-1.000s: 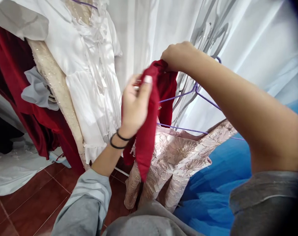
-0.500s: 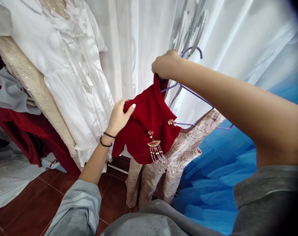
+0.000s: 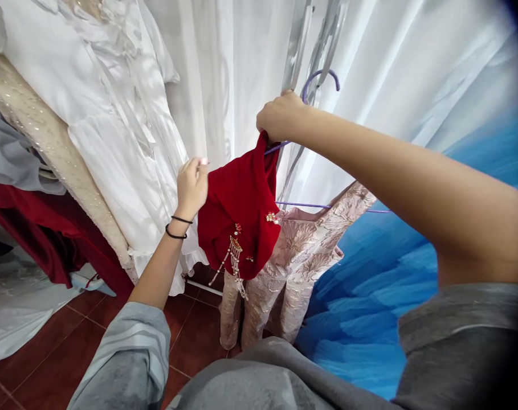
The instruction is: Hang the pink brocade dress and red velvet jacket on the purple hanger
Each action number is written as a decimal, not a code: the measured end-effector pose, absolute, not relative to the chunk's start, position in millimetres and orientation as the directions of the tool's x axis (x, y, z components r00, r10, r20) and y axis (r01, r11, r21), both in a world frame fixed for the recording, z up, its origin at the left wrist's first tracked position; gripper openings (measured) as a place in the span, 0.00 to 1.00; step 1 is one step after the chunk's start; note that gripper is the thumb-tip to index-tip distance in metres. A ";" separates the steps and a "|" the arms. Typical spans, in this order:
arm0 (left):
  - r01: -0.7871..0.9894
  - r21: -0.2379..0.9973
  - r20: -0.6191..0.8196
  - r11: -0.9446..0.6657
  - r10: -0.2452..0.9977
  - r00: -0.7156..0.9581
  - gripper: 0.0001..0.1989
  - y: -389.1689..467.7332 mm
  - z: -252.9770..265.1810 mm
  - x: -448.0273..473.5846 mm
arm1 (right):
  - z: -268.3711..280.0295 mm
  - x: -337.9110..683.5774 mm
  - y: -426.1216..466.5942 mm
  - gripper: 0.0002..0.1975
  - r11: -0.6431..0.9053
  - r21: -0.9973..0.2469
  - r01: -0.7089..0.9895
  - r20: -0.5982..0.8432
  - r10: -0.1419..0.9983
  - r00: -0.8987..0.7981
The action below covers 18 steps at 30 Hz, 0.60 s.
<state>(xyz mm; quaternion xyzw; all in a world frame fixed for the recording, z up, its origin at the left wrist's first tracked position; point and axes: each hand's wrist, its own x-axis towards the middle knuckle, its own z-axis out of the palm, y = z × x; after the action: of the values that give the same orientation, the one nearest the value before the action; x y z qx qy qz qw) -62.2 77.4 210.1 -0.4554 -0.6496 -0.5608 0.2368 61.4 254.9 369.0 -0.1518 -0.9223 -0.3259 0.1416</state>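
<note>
A deep red top (image 3: pixel 237 188) with a beaded tassel ornament (image 3: pixel 236 246) and a small jewelled fastening (image 3: pixel 272 217) hangs in front of me. My right hand (image 3: pixel 281 118) is closed on its upper collar edge, close under the hook of a purple hanger (image 3: pixel 306 85). Whether those fingers also hold the hanger is hidden. At the top's left edge, my left hand (image 3: pixel 192 185) has its fingers curled in, apparently pinching the fabric. Behind the red top hangs a pale pink patterned garment (image 3: pixel 297 245), with purple hanger wire crossing above it.
White dresses (image 3: pixel 113 114) and a beaded cream garment (image 3: pixel 40 136) hang on the left, beside dark red cloth (image 3: pixel 32 222). Blue tulle (image 3: pixel 361 302) spreads on the right. White curtains (image 3: pixel 241 68) stand behind, above a red tiled floor (image 3: pixel 194 336).
The red top has shifted left and turned, its tassel now swinging slantwise. My left hand has moved left and up, its fingers curling in. My right hand has shifted slightly left.
</note>
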 end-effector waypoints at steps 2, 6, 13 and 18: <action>0.927 0.374 0.840 -0.028 0.434 -0.325 0.16 88.7 234.7 -36.2 | 368.2 65.0 238.4 0.07 0.713 0.568 0.411 0.364 0.231 -0.903; 0.949 0.316 0.756 0.004 0.603 -0.255 0.06 126.1 266.1 5.8 | 378.3 81.8 215.0 0.14 0.725 0.560 0.402 0.301 0.273 -0.914; 0.886 0.462 0.599 -0.038 0.750 -0.280 0.15 147.0 278.6 3.0 | 414.7 201.3 232.9 0.25 0.992 -0.127 -0.012 0.481 0.051 -0.875; 0.850 0.524 0.571 -0.048 0.760 -0.310 0.20 145.6 281.8 3.9 | 315.1 281.6 332.4 0.13 0.729 -0.676 0.108 0.596 0.627 -0.502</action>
<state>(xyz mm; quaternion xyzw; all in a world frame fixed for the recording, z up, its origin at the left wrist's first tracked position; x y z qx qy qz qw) 3.9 145.6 281.8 -0.5851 -0.6879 -0.4261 0.0529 281.6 332.4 315.1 -0.2252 -0.8161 0.2913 0.4455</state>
